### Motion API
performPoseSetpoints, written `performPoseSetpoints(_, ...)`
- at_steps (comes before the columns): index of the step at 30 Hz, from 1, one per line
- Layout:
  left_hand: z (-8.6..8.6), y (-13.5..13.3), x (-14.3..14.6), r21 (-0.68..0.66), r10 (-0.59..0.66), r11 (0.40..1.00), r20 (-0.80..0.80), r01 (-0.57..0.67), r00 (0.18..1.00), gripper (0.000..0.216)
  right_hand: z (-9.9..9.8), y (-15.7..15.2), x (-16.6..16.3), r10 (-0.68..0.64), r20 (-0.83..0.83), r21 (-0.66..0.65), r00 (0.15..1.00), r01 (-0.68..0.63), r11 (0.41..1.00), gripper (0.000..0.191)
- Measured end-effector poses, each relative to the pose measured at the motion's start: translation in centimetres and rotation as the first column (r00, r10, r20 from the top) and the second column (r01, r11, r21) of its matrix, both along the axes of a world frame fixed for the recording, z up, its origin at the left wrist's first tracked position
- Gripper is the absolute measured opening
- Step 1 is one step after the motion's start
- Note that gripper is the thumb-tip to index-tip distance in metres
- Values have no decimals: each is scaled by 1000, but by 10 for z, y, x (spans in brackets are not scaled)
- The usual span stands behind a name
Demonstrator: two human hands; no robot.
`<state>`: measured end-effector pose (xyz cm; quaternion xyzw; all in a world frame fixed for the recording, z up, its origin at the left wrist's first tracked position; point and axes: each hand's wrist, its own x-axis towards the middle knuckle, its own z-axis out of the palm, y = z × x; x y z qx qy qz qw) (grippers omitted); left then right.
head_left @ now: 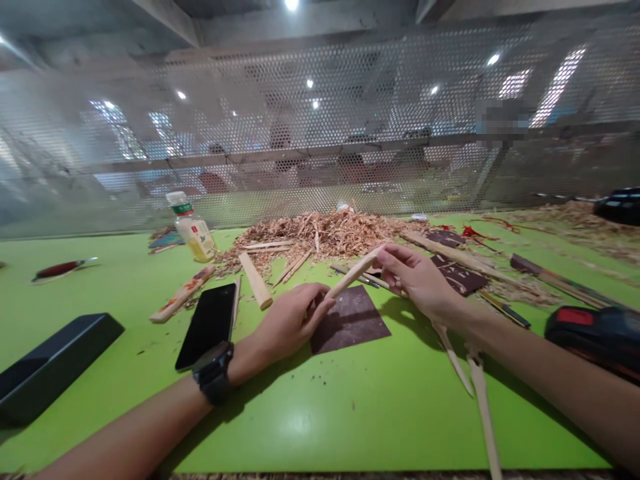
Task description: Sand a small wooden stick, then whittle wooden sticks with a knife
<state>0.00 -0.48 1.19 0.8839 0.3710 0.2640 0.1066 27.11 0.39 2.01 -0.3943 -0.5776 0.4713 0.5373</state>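
Observation:
My left hand (pixel 290 323) and my right hand (pixel 417 277) hold one thin wooden stick (pixel 353 273) between them over a green table (pixel 320 400). The left fingers pinch its near end, and the right fingers pinch its far, upper end. The stick slants up to the right. Below it lies a dark brown sheet of sandpaper (pixel 350 323). A black watch (pixel 214 372) sits on my left wrist.
A heap of wood shavings (pixel 325 233) lies behind, with loose sticks (pixel 255 280) around it. A black phone (pixel 207 325), a black box (pixel 47 367) and a small bottle (pixel 193 230) are at left. More sandpaper (pixel 460 275), thin sticks (pixel 483 400) and a black-red tool (pixel 600 333) are at right. A mesh screen (pixel 320 133) closes the back.

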Motion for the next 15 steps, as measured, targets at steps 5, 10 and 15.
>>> performPoseSetpoints(5,2,-8,3,59,-38,998,35,36,999,30,-1,-13,-12,137,143,5,980,-139,990,51)
performPoseSetpoints(10,5,-10,3,68,-87,994,4,87,996,29,-2,-14,-12,107,204,-11,973,-107,994,61)
performPoseSetpoints(15,2,-4,1,17,-64,998,-16,64,998,29,0,-2,2,-64,131,42,989,59,997,60)
